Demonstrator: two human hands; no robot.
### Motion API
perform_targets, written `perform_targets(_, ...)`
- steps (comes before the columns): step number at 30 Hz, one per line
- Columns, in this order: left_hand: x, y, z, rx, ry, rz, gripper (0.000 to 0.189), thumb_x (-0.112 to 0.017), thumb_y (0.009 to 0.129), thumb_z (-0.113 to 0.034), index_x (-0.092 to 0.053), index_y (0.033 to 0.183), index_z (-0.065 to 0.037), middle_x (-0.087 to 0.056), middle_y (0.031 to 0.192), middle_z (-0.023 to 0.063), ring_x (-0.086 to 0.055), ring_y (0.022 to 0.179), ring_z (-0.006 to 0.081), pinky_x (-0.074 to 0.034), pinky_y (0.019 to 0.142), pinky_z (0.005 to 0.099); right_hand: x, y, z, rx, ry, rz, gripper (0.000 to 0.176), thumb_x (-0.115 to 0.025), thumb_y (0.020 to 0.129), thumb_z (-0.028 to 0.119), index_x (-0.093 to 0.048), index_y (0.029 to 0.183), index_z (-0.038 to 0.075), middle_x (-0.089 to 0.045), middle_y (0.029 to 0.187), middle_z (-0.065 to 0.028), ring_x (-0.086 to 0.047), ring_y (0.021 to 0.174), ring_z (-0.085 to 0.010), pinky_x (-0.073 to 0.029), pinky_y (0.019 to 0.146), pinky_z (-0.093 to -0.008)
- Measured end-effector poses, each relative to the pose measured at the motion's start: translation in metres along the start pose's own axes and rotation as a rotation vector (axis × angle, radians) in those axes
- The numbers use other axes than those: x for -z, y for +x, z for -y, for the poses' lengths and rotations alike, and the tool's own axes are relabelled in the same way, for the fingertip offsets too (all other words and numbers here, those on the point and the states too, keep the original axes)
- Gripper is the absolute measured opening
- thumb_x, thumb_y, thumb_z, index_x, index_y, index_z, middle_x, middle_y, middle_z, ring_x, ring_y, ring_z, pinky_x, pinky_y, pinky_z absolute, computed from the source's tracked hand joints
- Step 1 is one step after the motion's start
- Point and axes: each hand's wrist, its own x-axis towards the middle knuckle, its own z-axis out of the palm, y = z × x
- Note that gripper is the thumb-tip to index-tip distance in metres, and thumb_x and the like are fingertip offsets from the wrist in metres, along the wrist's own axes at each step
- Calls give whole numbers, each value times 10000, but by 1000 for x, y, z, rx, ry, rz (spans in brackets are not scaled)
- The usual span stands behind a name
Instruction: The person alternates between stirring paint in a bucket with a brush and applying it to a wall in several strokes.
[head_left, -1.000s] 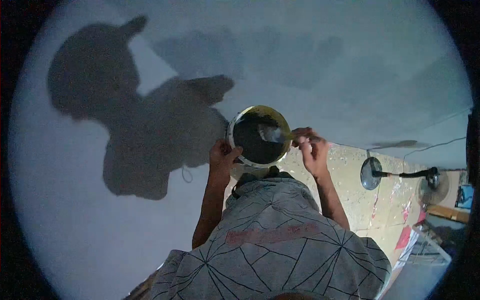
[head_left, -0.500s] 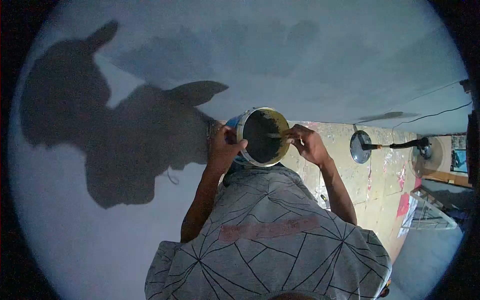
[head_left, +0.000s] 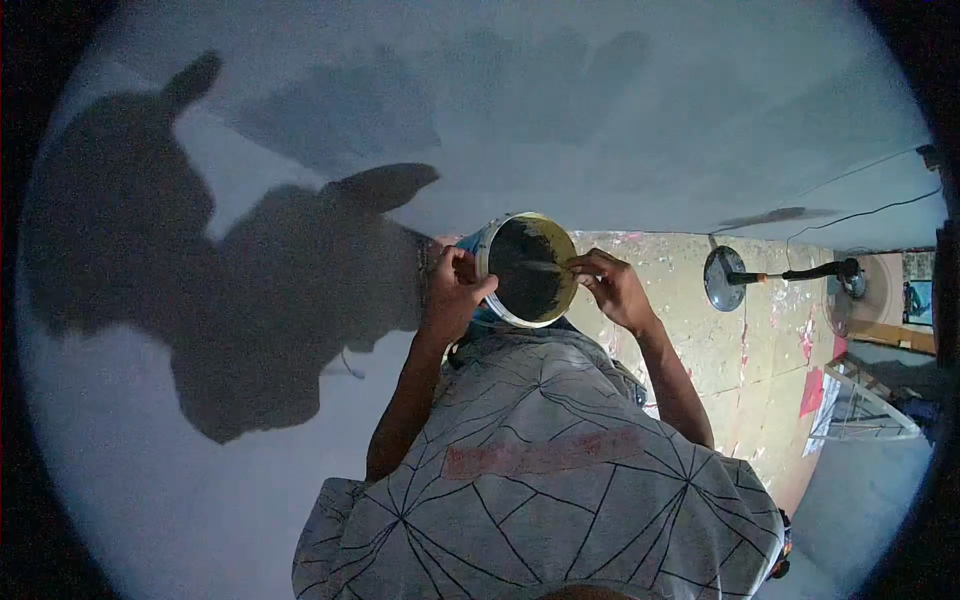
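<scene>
A round bucket (head_left: 483, 250) with a pale rim and dark grey contents is tipped so its mouth faces me. My left hand (head_left: 460, 290) grips its left side, the thumb over the rim. At the right rim my right hand (head_left: 612, 288) is pinched closed on a thin stick (head_left: 545, 266), which reaches into the bucket. The far end of the stick is blurred and I cannot make out its tip. Yellowish smears coat the inner wall of the bucket.
A bluish wall (head_left: 600, 120) with darker patches runs close by. A standing fan or lamp with a round base (head_left: 724, 279) is on the stained floor (head_left: 660, 255) to the right. Beyond it leans a white frame (head_left: 870, 410). Cables run along the wall.
The stick in my right hand has shifted slightly within the bucket. My left hand keeps its grip. The surroundings shift a little as my head moves.
</scene>
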Motion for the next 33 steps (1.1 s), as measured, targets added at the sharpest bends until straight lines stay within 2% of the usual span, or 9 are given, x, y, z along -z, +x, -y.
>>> perform_targets(4, 1, -4, -6, 44, -127, 21, 536, -774, 795, -111, -490, 1242, -31, -611, 977, 82, -615, 883, 177, -512, 792, 339, -2, 1, 8, -63, -87, 26, 209, -657, 928, 116, -682, 1101, 1, -681, 1013, -158, -684, 916, -302, -546, 770, -363)
perform_targets(6, 2, -4, -5, 61, -105, 27, 574, -764, 803, -102, -463, 1286, -31, -615, 1000, 90, -622, 897, 181, -525, 778, 342, -8, 0, 8, -134, 194, -54, 201, -663, 921, 105, -683, 1093, 2, -684, 1023, -159, -685, 907, -306, -542, 741, -360)
perform_targets(8, 1, -6, -7, 6, -235, 9, 577, -754, 812, -77, -446, 1298, -30, -624, 1030, 104, -630, 891, 182, -526, 762, 331, -6, -1, 9, -81, 28, -17, 197, -659, 916, 103, -683, 1090, 14, -683, 1028, -161, -683, 904, -328, -542, 749, -374)
perform_targets(9, 1, -2, 3, 6, -236, 16, 577, -754, 812, -77, -446, 1298, -30, -624, 1030, 104, -630, 891, 182, -526, 762, 331, -6, 0, 10, -30, -140, 23, 194, -654, 910, 100, -684, 1087, 27, -681, 1033, -164, -682, 902, -350, -542, 757, -387)
perform_targets(19, 4, -3, 9, -43, -169, 6, 551, -757, 806, -63, -454, 1265, -43, -617, 1016, 99, -619, 860, 180, -509, 787, 329, -11, 4, 22, -133, -68, -15, 227, -633, 932, 121, -664, 1144, 47, -686, 1082, -174, -687, 906, -355, -545, 766, -406)
perform_targets(22, 1, -5, 0, -56, -166, -25, 542, -753, 794, -68, -450, 1243, -43, -567, 922, 76, -602, 787, 157, -532, 685, 309, -9, -4, 13, -141, 265, -78, 220, -616, 946, 112, -660, 1151, 45, -686, 1102, -177, -693, 893, -335, -545, 761, -396)
perform_targets(24, 1, -5, 2, -37, -194, -22, 538, -744, 787, -65, -441, 1230, -38, -524, 844, 58, -588, 731, 136, -557, 591, 295, -10, -2, 9, -124, -70, -15, 217, -620, 959, 137, -661, 1148, 39, -692, 1083, -175, -696, 878, -304, -542, 751, -376)
perform_targets(29, 2, 1, 16, -223, -109, -32, 530, -739, 767, -46, -442, 1205, -37, -523, 916, 72, -579, 775, 136, -547, 586, 284, -13, -3, 13, -152, 146, -58, 201, -624, 965, 155, -679, 1113, 30, -695, 1060, -176, -695, 861, -286, -538, 726, -358)
perform_targets(33, 4, -2, 11, -91, -158, 1, 524, -736, 770, -35, -442, 1204, -39, -531, 946, 78, -584, 804, 141, -543, 586, 280, -24, -4, 2, -126, -32, -116, 215, -607, 983, 165, -677, 1112, 7, -699, 1091, -149, -675, 853, -244, -526, 690, -348)
